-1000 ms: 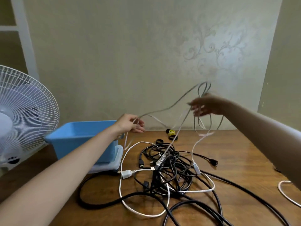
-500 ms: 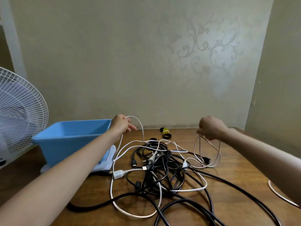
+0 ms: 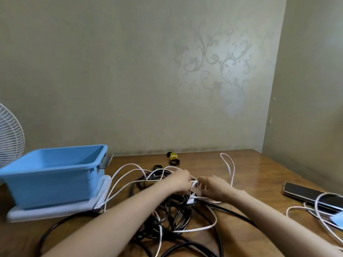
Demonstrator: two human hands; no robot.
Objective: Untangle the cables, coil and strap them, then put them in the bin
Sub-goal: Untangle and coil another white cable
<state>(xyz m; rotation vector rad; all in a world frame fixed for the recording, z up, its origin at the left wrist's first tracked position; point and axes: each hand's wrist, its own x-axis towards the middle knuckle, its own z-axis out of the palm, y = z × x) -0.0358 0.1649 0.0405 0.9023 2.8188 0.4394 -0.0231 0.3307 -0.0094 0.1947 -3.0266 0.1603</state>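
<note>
The tangle (image 3: 172, 216) of cables lay on the worktop (image 3: 259, 173) under my hands, with the bin (image 3: 55, 175) to its left. My left hand (image 3: 181, 181) pinched a white cable (image 3: 194, 183) in curled fingers. My right hand (image 3: 215, 187), just beside it, had bent fingers at the same cable, but its grip was too blurred to tell.

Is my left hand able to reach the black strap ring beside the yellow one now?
Probably yes: the black strap ring lies just beyond the left hand, only low cables between, though that hand seems to pinch the white cable and must release it.
</note>
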